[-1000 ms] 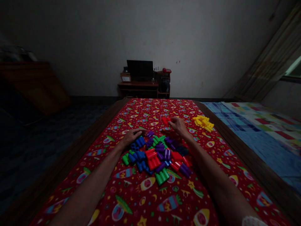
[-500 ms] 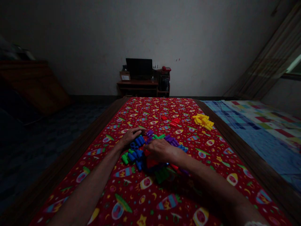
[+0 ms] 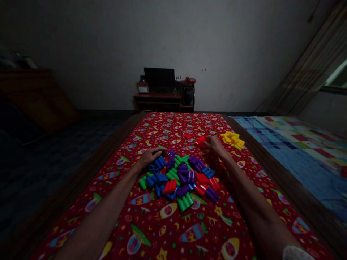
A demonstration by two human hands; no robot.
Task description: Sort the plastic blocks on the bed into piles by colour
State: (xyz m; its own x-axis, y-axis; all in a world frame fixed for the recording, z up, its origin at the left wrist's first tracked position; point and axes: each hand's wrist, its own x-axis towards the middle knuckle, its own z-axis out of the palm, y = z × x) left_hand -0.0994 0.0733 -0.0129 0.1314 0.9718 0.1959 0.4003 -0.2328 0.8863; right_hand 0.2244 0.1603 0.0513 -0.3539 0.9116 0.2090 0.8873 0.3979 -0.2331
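Observation:
A mixed pile of plastic blocks lies on the red patterned cloth (image 3: 162,229), with green blocks (image 3: 185,202), blue blocks (image 3: 160,162), purple blocks (image 3: 211,194) and red blocks (image 3: 170,186). My left hand (image 3: 150,157) rests at the pile's far left edge beside blue blocks, fingers stretched out and holding nothing. Beyond the pile, my right hand (image 3: 215,145) has its fingertips at a small red group (image 3: 201,141); the fingers look closed on a red block. Just right of that hand sit several yellow blocks (image 3: 232,140). A lone red block (image 3: 188,136) lies to the left.
Past the table's far end stands a desk (image 3: 157,96) with a black monitor (image 3: 159,78) and a red telephone (image 3: 190,79). A bed with a blue and checkered cover (image 3: 273,155) is on the right. A wooden cabinet (image 3: 32,97) stands at the left.
My right hand has moved from over the mixed pile, forward and right, to the small red group. The pile's middle is now uncovered. My left hand has stayed in place.

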